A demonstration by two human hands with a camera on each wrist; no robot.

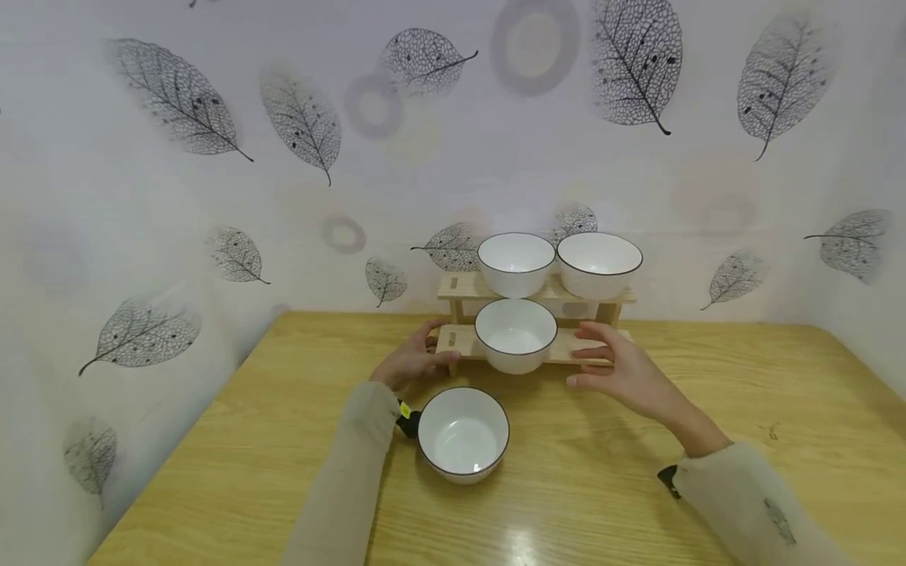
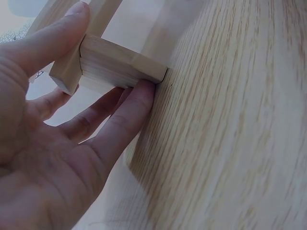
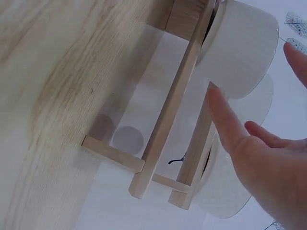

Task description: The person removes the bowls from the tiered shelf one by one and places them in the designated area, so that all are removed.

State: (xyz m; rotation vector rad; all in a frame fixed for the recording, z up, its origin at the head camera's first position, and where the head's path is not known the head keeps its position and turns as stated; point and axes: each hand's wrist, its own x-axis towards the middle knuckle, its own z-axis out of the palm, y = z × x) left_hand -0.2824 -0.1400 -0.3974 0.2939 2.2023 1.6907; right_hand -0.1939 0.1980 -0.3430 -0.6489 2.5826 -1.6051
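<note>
A two-tier wooden rack [image 1: 467, 341] stands against the back of the table. My left hand [image 1: 414, 363] grips its left end, the thumb over the lower board [image 2: 67, 72] and the fingers against the leg [image 2: 117, 62] below. Near the rack's right end my right hand [image 1: 626, 377] is held with fingers spread and nothing in them; in the right wrist view one of its fingers [image 3: 223, 112] overlaps the rack. A white dark-rimmed bowl [image 1: 515, 338] sits on the lower tier. Two more, a left bowl [image 1: 515, 263] and a right bowl [image 1: 600, 266], sit side by side on the upper tier.
Another white bowl [image 1: 463, 432] stands on the wooden table [image 1: 566, 487] in front of the rack, close to the left forearm. Behind the table hangs a pale leaf-patterned backdrop [image 1: 439, 173], which also runs along both sides.
</note>
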